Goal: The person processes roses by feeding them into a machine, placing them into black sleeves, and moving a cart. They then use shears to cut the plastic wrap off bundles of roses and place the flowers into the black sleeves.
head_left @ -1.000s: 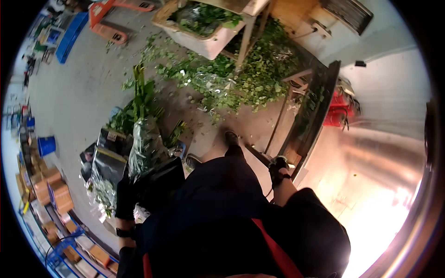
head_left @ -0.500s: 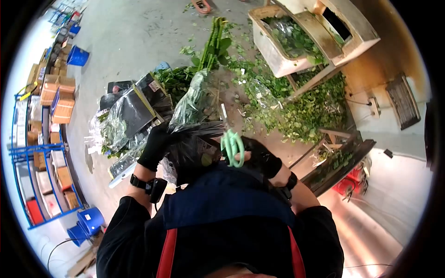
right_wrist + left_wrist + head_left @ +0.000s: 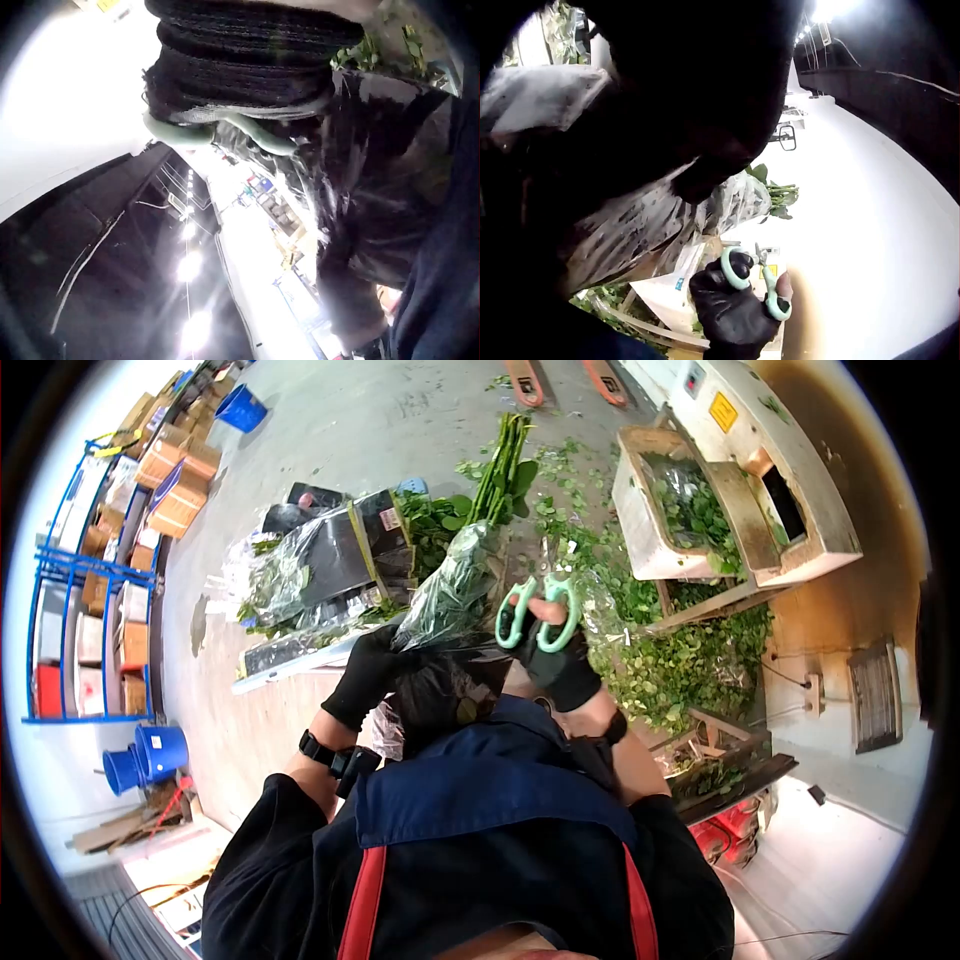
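Observation:
A bundle of green stems (image 3: 500, 475) in clear plastic (image 3: 455, 585) lies tilted before the body, black wrapping (image 3: 445, 695) around its lower part. On its left side, my gloved left hand (image 3: 365, 670) grips the wrapping near the edge; its fingertips are partly hidden. My gloved right hand (image 3: 562, 668), right of the bundle, holds scissors by their green handles (image 3: 574, 605), fingers through the loops. The left wrist view shows the right hand (image 3: 735, 311) with the scissors (image 3: 771, 281), their short blades pointing up. Dark glove and wrapping fill much of both wrist views.
Black wrapped bundles (image 3: 320, 560) lie at the left. Leaves (image 3: 670, 670) litter the floor at the right, beneath a white tub (image 3: 675, 565) on a wooden stand. Blue shelving (image 3: 95, 570) with boxes and blue buckets (image 3: 160, 750) stand far left.
The view has swung from the right-hand bench to the bundle. The right hand has come up from the bench with the scissors, then moved forward beside the plastic. The left hand stays at the wrapping.

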